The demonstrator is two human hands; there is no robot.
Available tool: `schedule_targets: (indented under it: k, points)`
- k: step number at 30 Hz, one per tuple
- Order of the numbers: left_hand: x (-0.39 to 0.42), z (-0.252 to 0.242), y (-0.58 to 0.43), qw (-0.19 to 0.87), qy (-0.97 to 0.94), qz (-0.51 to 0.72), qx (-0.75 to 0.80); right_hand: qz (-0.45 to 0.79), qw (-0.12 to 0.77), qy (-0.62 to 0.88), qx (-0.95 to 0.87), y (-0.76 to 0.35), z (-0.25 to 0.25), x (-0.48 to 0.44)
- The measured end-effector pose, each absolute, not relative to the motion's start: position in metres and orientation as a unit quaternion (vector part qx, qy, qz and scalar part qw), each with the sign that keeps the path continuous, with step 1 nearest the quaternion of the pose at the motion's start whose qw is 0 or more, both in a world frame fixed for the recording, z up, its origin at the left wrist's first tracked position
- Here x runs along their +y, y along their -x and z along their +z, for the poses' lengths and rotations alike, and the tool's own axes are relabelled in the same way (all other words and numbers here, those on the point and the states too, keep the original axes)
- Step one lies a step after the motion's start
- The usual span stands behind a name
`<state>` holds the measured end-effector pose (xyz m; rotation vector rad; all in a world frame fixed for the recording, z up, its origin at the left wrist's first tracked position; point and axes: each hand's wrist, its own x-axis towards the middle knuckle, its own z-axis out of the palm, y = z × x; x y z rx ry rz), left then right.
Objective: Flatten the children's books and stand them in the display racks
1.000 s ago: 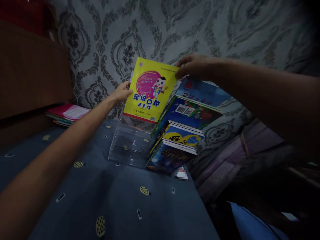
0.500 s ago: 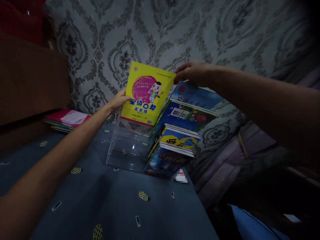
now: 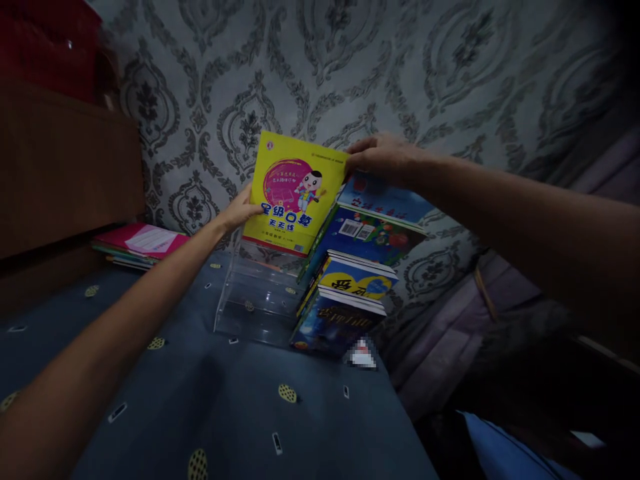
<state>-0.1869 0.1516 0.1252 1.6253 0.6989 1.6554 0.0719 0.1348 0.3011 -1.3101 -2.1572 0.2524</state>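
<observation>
A yellow workbook (image 3: 295, 190) with a pink circle and a cartoon child stands upright at the back left of a clear acrylic book rack (image 3: 255, 320). My left hand (image 3: 243, 210) grips its left edge, thumb across the cover. At its upper right corner, my right hand (image 3: 373, 157) pinches the book; some of those fingers are hidden behind it. Right beside it, a light blue book (image 3: 383, 197) and a dark blue book with a barcode (image 3: 370, 233) fill the rack's upper right tiers. Lower down are blue-and-yellow books (image 3: 355, 277) and a dark book with gold lettering (image 3: 343, 323).
A stack of books with a pink cover (image 3: 140, 239) lies at the left by a brown wooden cabinet (image 3: 65, 160). Patterned wallpaper (image 3: 300, 67) rises behind the rack. The dark blue tablecloth (image 3: 240, 407) ends at the right, near a purplish curtain (image 3: 440, 353).
The yellow workbook has gone down slightly into the rack, both hands moving with it. My right hand has shifted a little down and left at the corner.
</observation>
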Motion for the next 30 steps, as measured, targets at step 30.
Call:
schedule_targets:
  k: [30]
  points:
    - [0.154, 0.122, 0.185, 0.338, -0.633, 0.646, 0.260, 0.167, 0.243, 0.404, -0.866, -0.100, 0.300, 0.133]
